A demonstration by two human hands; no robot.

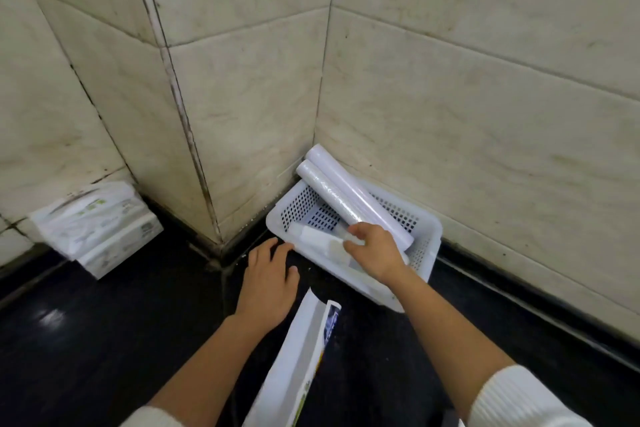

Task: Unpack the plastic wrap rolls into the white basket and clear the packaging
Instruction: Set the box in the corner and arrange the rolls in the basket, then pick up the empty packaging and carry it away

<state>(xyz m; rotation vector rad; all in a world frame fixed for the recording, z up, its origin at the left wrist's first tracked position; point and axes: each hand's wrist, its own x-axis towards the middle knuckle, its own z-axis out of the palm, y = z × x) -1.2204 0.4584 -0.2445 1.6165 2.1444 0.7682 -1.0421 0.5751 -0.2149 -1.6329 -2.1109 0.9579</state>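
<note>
A white perforated basket [424,258] sits on the dark floor in the tiled corner. Two plastic wrap rolls [341,191] lean in it, their upper ends propped against the corner above the rim. My right hand [375,250] is closed on a third roll [318,239], which lies across the basket's near-left side. My left hand [268,282] hovers flat with fingers spread, just left of the basket's front rim and apart from it. An opened long white carton [294,364] with printed sides lies between my forearms, nothing visible inside its open end.
A wrapped bundle of white packs [97,227] leans against the wall at the left. Beige tiled walls close in behind and right of the basket, with a jutting wall corner [207,201] between bundle and basket. Dark glossy floor spreads at lower left.
</note>
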